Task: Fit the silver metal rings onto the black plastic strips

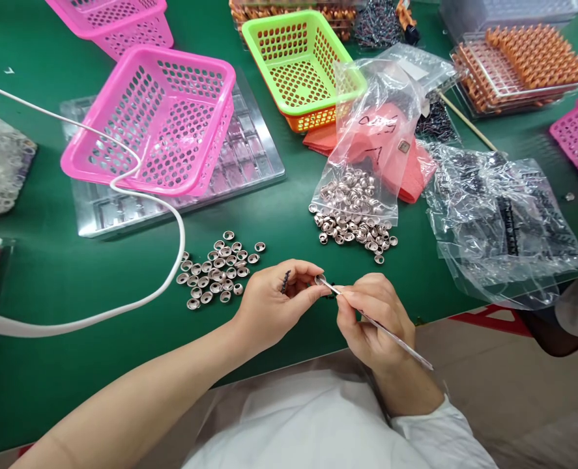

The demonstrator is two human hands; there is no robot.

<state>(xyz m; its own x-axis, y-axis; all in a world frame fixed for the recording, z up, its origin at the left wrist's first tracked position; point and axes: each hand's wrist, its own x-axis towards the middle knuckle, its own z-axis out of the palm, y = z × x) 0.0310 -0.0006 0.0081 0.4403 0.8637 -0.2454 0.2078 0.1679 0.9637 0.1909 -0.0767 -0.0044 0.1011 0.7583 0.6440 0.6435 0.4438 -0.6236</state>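
My left hand [274, 303] pinches a small dark component [285, 281] between thumb and fingers, with a small silver metal cap [320, 281] at its fingertips. My right hand [371, 319] grips thin metal tweezers [391, 333] whose tip touches that cap. Both hands hover over the near edge of the green table [64, 273]. A loose cluster of silver caps [217, 268] lies just left of my left hand. More caps spill from a clear plastic bag [361, 189] beyond my hands.
A tilted pink basket [159, 120] rests on a clear plastic tray [249, 163]. A green basket [301, 62] stands behind. A white cable [137, 195] loops on the left. Crumpled clear bags [498, 221] lie right; orange parts trays [523, 65] at the far right.
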